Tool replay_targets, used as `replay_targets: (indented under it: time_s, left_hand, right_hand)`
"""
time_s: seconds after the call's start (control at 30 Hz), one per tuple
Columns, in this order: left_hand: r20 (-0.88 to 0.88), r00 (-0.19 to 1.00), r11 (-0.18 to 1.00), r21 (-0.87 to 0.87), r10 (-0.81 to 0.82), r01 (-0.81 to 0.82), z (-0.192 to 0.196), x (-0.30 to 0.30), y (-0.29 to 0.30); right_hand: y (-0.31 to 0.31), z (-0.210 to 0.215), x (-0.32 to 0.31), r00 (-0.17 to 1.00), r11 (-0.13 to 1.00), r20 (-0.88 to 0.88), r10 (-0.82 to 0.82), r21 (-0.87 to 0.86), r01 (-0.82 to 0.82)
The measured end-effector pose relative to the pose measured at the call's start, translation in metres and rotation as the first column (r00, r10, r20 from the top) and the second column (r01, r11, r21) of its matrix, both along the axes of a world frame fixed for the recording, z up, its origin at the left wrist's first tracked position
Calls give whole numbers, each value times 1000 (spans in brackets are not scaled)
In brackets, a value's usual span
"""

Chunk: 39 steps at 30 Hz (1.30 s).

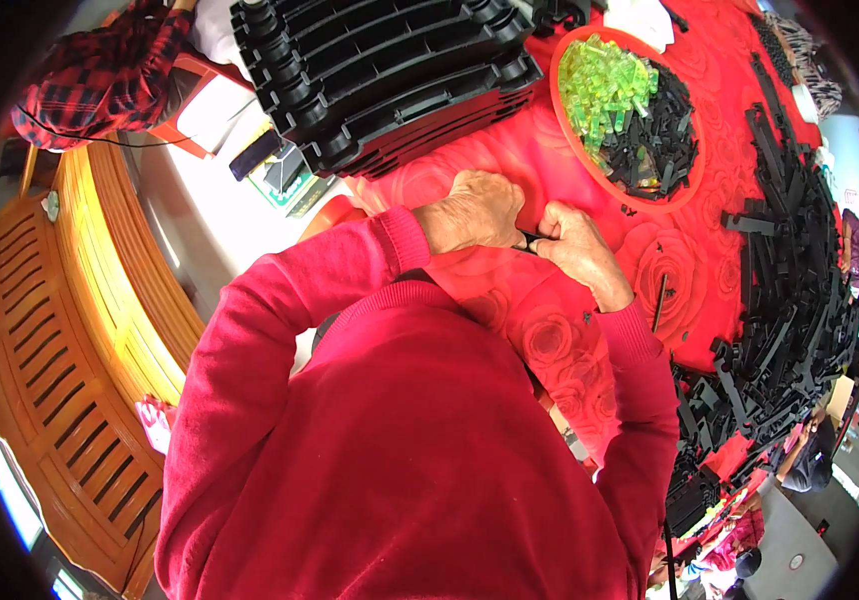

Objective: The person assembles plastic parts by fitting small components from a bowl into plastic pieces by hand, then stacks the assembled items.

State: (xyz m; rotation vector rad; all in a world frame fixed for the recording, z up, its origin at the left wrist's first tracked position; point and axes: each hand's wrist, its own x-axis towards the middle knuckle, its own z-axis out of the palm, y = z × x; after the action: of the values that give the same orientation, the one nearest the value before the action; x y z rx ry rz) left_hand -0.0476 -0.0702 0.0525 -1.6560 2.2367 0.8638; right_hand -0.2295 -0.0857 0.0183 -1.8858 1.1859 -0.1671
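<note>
Nearest the camera, the red sleeves run up to the two hands, which meet over the red rose-patterned tablecloth (550, 330). The left hand (475, 212) is curled into a loose fist, its fingers closed tight around one end of a small black plastic piece (531, 240). The right hand (578, 250) presses against it from the other side, fingers pinched narrow on the same piece. Only a sliver of the piece shows between the knuckles, so its shape cannot be told.

The grip looks cramped. If the hands push hard, the little part could likely slip out and drop onto the cloth, where loose black bits already lie and it would be hard to find again. A thin dark stick (660, 302) lies just right of the hands and could be knocked by the right wrist.

Beyond the hands, up and to the right, stands a round red bowl (562, 110) holding clear green pieces (605, 85) and black ones; a jerk of the elbow might nudge it. Directly beyond the hands sits a stack of black ribbed trays (390, 70). Far right of the hands, a long heap of black strips (790, 270) sprawls to the table's edge and may slide off.
</note>
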Motion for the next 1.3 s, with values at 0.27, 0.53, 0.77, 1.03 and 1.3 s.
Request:
replay_targets:
  time_s: [0.27,0.53,0.77,1.03,1.3]
  left_hand:
    - [-103,993,994,-91,53,-62,-13,-4,7]
    - [-112,993,995,-82,42,-51,-13,-9,1]
    - [-133,991,996,-86,8,-20,-16,-3,6]
    - [-91,996,999,-21,23,-25,-15,-7,4]
    - [-110,994,998,-61,16,-23,-17,-8,4]
  right_hand:
    - [0,2,-4,998,998,57,25,64,-28]
    - [1,-21,-18,984,991,171,-49,128,27]
    - [-3,-5,-6,998,992,46,49,118,-54]
    - [-5,-1,0,995,990,-36,97,106,-92]
    - [-13,-12,-10,991,973,73,116,194,-128]
